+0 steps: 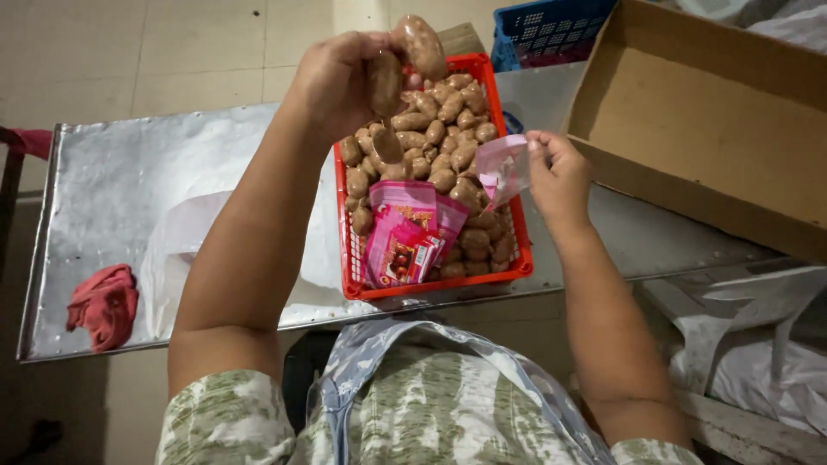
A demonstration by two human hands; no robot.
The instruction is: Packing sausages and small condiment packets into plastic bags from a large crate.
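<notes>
From my head camera, looking down, my left hand (340,82) is up over the red basket (431,288). My fingers are curled tight around a few brown sausages (419,43). My right hand (558,172) pinches a small pink bag (502,168) by its top, just beside the basket. More sausages fill the basket, with pink packets (405,232) lying on them. The basket sits on a shiny metal table (103,189). I think I am at the filling step. Next, the bag's mouth must be open wide and the sausages right above it.

left hand (340,82) lifts sausages (405,60) above red basket (431,284); right hand (558,172) pinches a pink packet (502,168).
</notes>
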